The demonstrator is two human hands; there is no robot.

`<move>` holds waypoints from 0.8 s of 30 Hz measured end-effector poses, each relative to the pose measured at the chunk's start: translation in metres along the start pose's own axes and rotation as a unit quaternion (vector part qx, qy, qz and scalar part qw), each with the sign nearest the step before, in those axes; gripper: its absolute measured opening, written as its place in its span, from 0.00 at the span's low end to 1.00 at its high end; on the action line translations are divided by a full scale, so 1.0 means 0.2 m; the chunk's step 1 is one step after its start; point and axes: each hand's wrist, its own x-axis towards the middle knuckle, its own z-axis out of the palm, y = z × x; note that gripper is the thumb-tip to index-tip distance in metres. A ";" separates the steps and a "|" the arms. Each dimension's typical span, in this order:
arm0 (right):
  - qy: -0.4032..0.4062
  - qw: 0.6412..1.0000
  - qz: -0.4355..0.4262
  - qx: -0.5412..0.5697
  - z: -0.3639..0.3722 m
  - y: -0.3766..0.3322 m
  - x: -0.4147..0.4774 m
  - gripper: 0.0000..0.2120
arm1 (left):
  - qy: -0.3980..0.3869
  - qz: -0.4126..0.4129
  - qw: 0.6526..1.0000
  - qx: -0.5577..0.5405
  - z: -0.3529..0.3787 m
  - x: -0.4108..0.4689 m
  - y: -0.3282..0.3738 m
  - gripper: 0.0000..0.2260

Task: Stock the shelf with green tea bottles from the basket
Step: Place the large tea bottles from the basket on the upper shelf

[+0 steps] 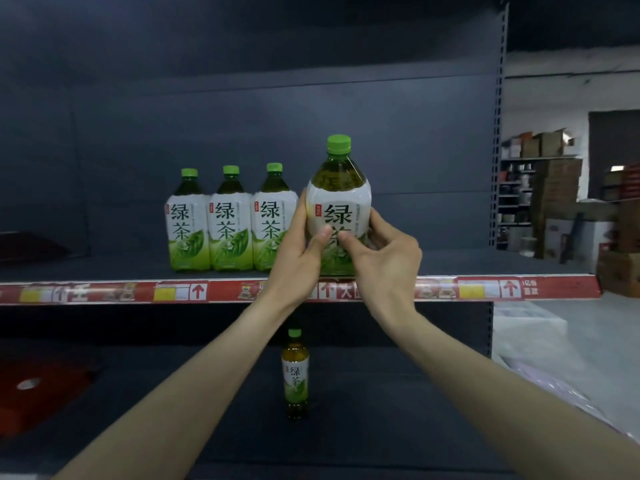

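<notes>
The stocking looks partly done. Three green tea bottles stand upright in a tight row on the shelf, set a little back from its front edge and left of its middle. A fourth bottle is upright at the front edge, just beside the right end of that row. The left grip and the right grip both clasp it, thumbs meeting on the label and fingers curled round its sides. Whether its base already rests on the shelf cannot be told, as the grips cover it. It probably still has to be pushed back into line and let go. The stretch of shelf toward the right edge holds no bottles. The basket is out of view, so how many bottles remain is unknown. One smaller bottle stands alone on the lower shelf.
</notes>
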 end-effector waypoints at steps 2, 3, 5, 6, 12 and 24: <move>-0.005 1.000 0.006 -0.026 0.02 0.05 0.05 0.19 | 0.003 -0.008 1.000 0.004 0.01 0.04 -0.05 0.28; -0.010 0.999 0.010 -0.043 0.03 0.07 0.07 0.19 | 0.004 -0.015 1.000 0.006 0.02 0.05 -0.08 0.28; -0.021 0.997 0.014 -0.072 0.04 0.11 0.11 0.18 | 0.004 -0.034 0.999 0.015 0.02 0.08 -0.15 0.28; -0.022 0.996 0.015 -0.084 0.04 0.11 0.12 0.18 | 0.003 -0.041 0.999 0.020 0.02 0.09 -0.17 0.27; -0.027 0.990 0.020 -0.139 0.04 0.14 0.18 0.17 | -0.018 -0.069 0.993 0.096 0.02 0.13 -0.15 0.27; -0.078 0.964 0.012 -0.253 -0.01 0.12 0.17 0.17 | -0.024 -0.066 0.956 0.284 0.01 -0.08 -0.10 0.29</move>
